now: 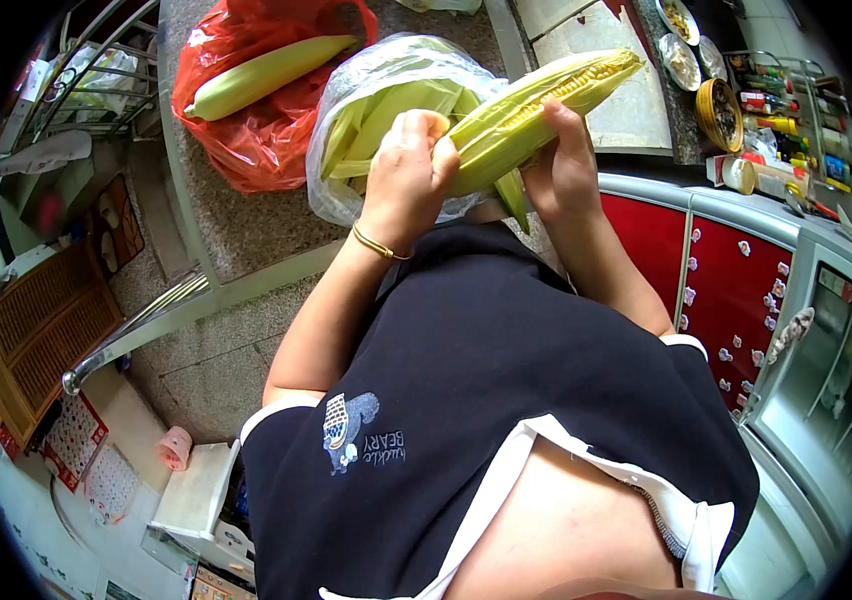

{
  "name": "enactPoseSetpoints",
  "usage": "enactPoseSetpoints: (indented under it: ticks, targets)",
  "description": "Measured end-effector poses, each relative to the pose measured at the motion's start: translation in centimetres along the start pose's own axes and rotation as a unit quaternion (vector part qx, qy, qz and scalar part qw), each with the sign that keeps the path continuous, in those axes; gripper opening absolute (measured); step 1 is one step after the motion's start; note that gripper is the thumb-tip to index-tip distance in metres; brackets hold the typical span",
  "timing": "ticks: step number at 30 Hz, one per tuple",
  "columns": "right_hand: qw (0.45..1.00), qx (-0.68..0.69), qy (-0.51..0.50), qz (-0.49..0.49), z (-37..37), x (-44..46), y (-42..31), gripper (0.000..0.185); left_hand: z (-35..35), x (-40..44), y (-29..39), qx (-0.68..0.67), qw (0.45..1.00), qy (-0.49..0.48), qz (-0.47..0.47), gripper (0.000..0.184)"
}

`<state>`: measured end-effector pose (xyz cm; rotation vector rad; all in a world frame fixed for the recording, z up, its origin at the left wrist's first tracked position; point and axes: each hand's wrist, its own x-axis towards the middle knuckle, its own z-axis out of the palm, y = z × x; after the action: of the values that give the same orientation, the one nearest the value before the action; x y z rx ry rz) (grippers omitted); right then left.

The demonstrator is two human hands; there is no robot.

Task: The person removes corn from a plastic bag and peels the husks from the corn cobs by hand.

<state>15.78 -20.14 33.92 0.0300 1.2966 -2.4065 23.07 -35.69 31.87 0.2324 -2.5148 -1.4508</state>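
Kitchen, apparently domestic.
Bowls stand near the dark counter's left edge, bottles farther right; red cupboard doors noted.

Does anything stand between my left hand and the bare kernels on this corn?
Yes: green husk on the corn, between your left hand and the bare kernels. No separate object visibly blocks the way.
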Motion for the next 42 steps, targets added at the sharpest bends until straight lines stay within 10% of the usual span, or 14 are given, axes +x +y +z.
enactPoseSetpoints:
  ticks: [10,17,24,27,29,33,42]
  targets:
    - [0.999,-0.043,0.016,-0.001,1.5,-1.2,0.8,0.045,-0.5,-0.2,1.2,0.053,0.995,-0.076,-0.023,0.021]
    - [0.996,-0.042,-0.005,-0.077,2.1,-1.2,1.6,0.049,1.9,0.3,-1.7,-0.125,0.986,0.023,-0.105,0.025]
    - [0.983,-0.152,0.007,-0.102,1.4,-1.5,2.6,0.046,2.4,0.7,-3.3,-0.464,0.848,0.093,-0.24,0.024]
    - [0.999,-0.031,0.007,-0.038,1.8,-1.4,1.7,0.043,2.3,0.6,-3.2,-0.48,0.849,0.052,-0.217,0.031]
    - [0.999,-0.034,-0.024,-0.012,1.3,-1.3,0.8,0.048,2.3,0.3,-2.2,-0.32,0.946,0.03,-0.045,0.042]
    - [0.993,0.022,-0.115,0.013,-0.4,-1.3,0.4,0.059,0.3,0.2,-2.5,-0.497,0.837,-0.128,-0.191,0.037]
    - [0.984,0.141,-0.023,0.106,-1.9,-0.8,2.9,0.059,0.1,0.9,0.2,-0.502,0.844,0.185,-0.038,0.032]
